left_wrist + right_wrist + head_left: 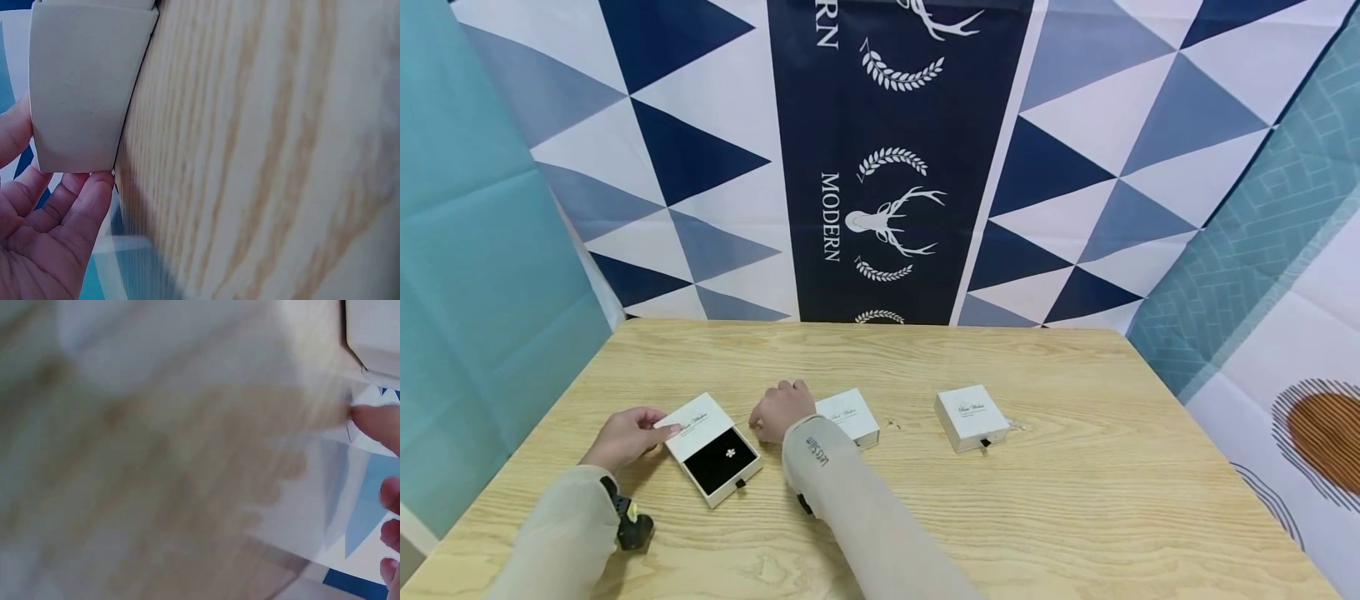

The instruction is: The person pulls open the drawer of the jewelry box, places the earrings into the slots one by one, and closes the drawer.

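Observation:
My left hand grips a small white jewelry box from its left side, thumb on top. Its drawer is pulled partly out toward me, showing a black lining and a black pull tab. On the lining lies a small flower-shaped jewelry piece. In the left wrist view, fingers support the box's end just off or at the tabletop. Right of this box, my right hand has its fingertips down at the table. A fingertip touches the wood; whether it pinches anything small is hidden.
A second white box stands partly behind my right forearm, with a tiny shiny piece beside it. Farther right stands a third white box, another tiny piece at its side. A patterned curtain hangs behind the wooden table.

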### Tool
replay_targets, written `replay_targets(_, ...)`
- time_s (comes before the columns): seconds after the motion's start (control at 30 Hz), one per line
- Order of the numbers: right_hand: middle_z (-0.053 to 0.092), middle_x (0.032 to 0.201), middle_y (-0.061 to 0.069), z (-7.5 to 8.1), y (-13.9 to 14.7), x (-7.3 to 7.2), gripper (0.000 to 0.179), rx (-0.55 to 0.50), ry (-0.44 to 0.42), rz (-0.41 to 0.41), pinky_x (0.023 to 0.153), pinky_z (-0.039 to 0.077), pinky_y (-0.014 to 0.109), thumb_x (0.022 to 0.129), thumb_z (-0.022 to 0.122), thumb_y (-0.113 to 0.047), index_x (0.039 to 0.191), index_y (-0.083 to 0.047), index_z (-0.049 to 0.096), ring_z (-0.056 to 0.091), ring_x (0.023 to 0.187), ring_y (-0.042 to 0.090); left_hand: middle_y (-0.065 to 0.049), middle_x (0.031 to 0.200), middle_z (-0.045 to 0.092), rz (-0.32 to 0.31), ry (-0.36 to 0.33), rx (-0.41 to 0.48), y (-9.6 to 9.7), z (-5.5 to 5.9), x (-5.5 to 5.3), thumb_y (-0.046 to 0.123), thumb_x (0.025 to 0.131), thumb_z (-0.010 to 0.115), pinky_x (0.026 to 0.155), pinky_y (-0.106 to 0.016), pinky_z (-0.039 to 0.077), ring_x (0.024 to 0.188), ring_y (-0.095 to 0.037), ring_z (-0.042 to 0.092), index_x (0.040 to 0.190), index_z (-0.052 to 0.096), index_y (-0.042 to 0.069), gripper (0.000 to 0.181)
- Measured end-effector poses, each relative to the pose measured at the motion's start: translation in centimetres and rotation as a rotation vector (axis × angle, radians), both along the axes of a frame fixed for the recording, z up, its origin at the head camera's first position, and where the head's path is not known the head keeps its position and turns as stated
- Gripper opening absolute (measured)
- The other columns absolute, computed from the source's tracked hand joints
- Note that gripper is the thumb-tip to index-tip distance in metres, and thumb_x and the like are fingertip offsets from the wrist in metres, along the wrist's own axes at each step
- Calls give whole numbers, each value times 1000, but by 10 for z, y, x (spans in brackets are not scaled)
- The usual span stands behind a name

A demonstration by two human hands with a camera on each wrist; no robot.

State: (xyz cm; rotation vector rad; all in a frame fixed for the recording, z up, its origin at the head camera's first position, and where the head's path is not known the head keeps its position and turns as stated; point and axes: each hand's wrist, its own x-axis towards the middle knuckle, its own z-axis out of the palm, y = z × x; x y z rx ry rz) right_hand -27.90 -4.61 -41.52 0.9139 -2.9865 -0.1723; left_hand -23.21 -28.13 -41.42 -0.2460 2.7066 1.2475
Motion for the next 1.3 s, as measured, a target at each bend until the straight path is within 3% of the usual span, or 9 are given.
replay_targets(0.33,64,105,-18,4,4,-2,22,141,82,162,82,35,23,90,65,-38,110,-47,69,50,93,6,-22,103,54,-2,10,-1,1,-2,0,30,89,68,76,-39,42,93,-33,46,114,54,-13,52)
replay_targets(0.5,65,105,-19,3,5,-1,20,158,98,172,82,34,22,93,60,-38,109,-44,70,50,92,5,-22,103,54,-6,12,-9,2,-3,-1,30,89,68,77,-40,41,93,-33,46,113,54,-13,51)
replay_targets(1.03,65,99,-19,3,17,2,17,123,104,174,80,35,23,90,64,-40,104,-42,73,50,89,5,-20,99,55,-24,36,-34,2,-1,-1,27,89,68,75,-39,41,90,-32,46,111,55,-13,47)
replay_targets(1.17,65,99,-17,4,16,0,18,48,78,144,80,35,22,89,64,-41,105,-41,73,50,88,6,-19,97,55,-29,40,-39,1,-1,0,25,90,67,72,-36,41,89,-30,47,110,56,-13,45)
replay_targets(1.3,66,98,-14,9,12,0,19,-166,-18,59,80,38,23,88,65,-38,105,-38,74,54,90,7,-22,101,56,-32,40,-38,0,-1,0,26,90,67,75,-39,42,91,-32,47,112,55,-14,47)
